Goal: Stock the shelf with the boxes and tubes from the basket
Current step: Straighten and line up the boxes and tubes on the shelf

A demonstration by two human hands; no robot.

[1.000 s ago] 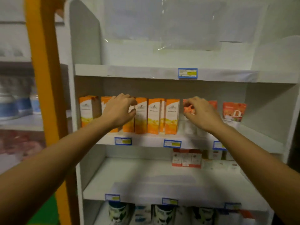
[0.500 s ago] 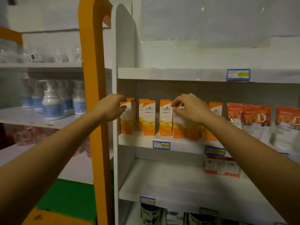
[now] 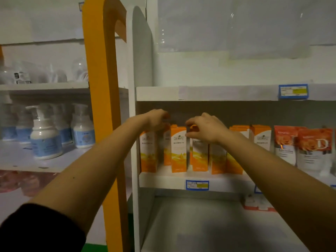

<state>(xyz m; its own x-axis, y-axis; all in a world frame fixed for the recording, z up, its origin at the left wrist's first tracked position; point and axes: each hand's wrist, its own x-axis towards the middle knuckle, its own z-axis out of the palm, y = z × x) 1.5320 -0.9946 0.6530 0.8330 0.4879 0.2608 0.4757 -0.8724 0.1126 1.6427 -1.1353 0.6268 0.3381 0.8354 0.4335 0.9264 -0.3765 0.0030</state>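
A row of tall orange-and-white boxes (image 3: 178, 150) stands on the white middle shelf (image 3: 163, 180). My left hand (image 3: 157, 119) reaches over the left end of the row, its fingers curled down on the top of a box set slightly back (image 3: 167, 142), beside the leftmost box (image 3: 148, 153). My right hand (image 3: 206, 127) pinches the orange top flap of another box (image 3: 199, 156) between thumb and fingers. The basket is not in view.
An orange upright frame (image 3: 101, 88) stands left of the shelf unit's white side panel. White pump bottles (image 3: 45, 139) fill the neighbouring shelf on the left. Red pouches (image 3: 315, 148) stand right of the boxes. Small red-and-white boxes (image 3: 258, 204) sit on the lower shelf board (image 3: 200, 224).
Both hands have moved left along the row of orange boxes. My left hand went to the far-left boxes; my right hand left the pouches and now pinches a middle box.
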